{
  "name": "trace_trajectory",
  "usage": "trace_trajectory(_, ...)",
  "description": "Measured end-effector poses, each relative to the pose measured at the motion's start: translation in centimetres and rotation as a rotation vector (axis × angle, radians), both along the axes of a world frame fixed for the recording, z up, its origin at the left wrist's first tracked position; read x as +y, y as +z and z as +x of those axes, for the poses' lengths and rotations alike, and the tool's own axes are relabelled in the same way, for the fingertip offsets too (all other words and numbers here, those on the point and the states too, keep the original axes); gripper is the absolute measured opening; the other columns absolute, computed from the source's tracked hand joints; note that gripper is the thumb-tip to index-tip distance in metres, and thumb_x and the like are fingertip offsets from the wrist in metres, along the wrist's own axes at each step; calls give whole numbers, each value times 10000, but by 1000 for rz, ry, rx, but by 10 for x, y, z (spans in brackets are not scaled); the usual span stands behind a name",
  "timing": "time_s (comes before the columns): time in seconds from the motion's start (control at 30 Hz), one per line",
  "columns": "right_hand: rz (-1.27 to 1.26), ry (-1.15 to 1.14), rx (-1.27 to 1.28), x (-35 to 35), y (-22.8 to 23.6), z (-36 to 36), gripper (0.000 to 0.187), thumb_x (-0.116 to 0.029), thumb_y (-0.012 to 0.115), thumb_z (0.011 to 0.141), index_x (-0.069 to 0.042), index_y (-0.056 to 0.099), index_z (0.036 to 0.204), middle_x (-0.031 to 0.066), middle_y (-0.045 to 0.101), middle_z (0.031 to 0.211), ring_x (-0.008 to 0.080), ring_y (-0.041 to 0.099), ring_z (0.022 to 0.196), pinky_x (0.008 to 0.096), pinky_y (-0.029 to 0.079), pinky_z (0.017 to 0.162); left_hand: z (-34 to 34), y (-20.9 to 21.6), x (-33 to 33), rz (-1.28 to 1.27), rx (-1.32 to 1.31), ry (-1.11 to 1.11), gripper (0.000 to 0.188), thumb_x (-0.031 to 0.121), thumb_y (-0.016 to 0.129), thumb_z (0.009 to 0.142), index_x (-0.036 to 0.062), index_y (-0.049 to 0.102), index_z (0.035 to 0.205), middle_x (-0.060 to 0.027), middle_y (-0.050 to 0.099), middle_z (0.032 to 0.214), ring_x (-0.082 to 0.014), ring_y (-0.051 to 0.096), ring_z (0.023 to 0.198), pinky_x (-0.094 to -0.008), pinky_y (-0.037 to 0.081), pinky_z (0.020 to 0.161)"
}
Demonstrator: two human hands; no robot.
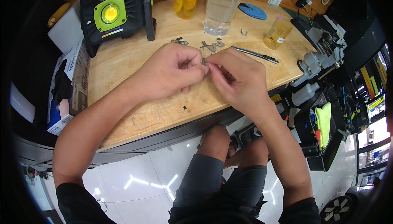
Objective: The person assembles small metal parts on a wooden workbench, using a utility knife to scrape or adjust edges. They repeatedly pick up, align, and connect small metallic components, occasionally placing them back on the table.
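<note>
Thumb and curled forefinger of the left hand (174,68) grip one side of a small grey piece (203,61), and the right hand (243,74) pinches the other side between its fingertips! It's up over the surface (143,119), between the two hands: grey, slight, perhaps metal, though the fingers cover too much to be sure of its shape. Just beyond lie more grey pieces (210,47), bent and angular, a pen (254,54) to their right. Labels now: pale print runs beneath the yellow lens of the work light (109,14), bold lettering covers the cardboard box (80,84), and a little white label sits low on the amber cup (277,33).
</note>
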State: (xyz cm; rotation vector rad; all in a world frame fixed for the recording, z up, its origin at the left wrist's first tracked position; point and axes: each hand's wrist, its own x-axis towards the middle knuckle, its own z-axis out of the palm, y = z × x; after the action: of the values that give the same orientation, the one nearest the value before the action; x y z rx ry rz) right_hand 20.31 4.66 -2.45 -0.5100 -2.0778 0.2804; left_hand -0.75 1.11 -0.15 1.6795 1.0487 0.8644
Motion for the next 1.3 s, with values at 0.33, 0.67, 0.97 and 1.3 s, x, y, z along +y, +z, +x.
trace_trajectory(0.33, 163, 29, -245, 6, 15, 13, 205, 59, 751, 816, -29, 703, 995, 111, 684, 899, 300, 683, 760, 362, 555, 664, 0, -5, 4, 22, 54, -9, 304, 154, 654, 991, 80, 510, 734, 49, 526, 649, -33, 522, 569, -229, 397, 519)
trace_trajectory(0.67, 321, 44, -406, 8, 28, 13, 166, -89, 744, 785, -63, 626, 899, 84, 597, 867, 311, 648, 711, 421, 524, 597, 4, -7, 4, 74, 51, 37, 281, 134, 641, 886, 22, 504, 667, 6, 484, 574, -75, 458, 571, -300, 384, 520)
trace_trajectory(0.97, 219, 21, -154, 7, 16, 6, 183, 59, 739, 745, -39, 639, 864, 71, 601, 759, 203, 587, 554, 313, 458, 494, 2, -10, 6, 154, 107, 23, 303, 156, 595, 968, 64, 480, 703, 27, 477, 651, -56, 508, 576, -247, 389, 533)
trace_trajectory(1.3, -519, 17, 138, 1, 18, 14, 104, -93, 695, 970, 10, 694, 961, 55, 699, 830, 125, 644, 628, 295, 499, 561, 12, -1, -2, 143, -35, 15, 290, 247, 616, 1064, 49, 602, 853, 26, 567, 739, -43, 542, 652, -225, 415, 541)
